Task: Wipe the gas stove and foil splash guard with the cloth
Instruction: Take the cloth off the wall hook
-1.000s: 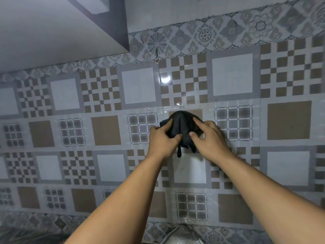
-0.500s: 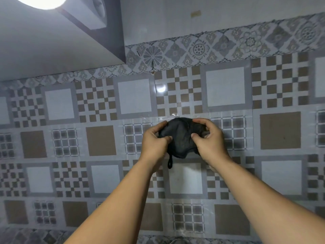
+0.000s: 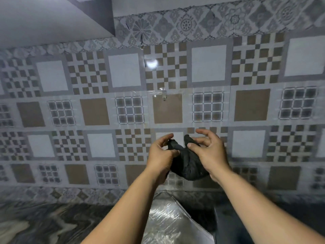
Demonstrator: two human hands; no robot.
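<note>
A dark, bunched-up cloth point(image 3: 187, 163) hangs between both hands in front of the patterned tile wall. My left hand point(image 3: 161, 155) pinches its left top corner. My right hand point(image 3: 209, 152) pinches its right top corner with thumb and finger, the other fingers spread. Below the hands a crinkled silver foil splash guard point(image 3: 168, 221) stands upright, its top corner pointing up between my forearms. To its right lies a dark surface point(image 3: 228, 217), possibly the gas stove; only a small part shows.
A small clear adhesive hook point(image 3: 164, 94) sticks to the tile wall point(image 3: 95, 111) above the hands, with nothing on it. A dark marbled countertop point(image 3: 44, 222) runs along the lower left. A grey cabinet underside point(image 3: 52, 18) overhangs the upper left.
The cloth has come off the wall hook, which is now bare. Both hands have brought it down and toward me. The view has tilted down, so the foil guard and countertop show.
</note>
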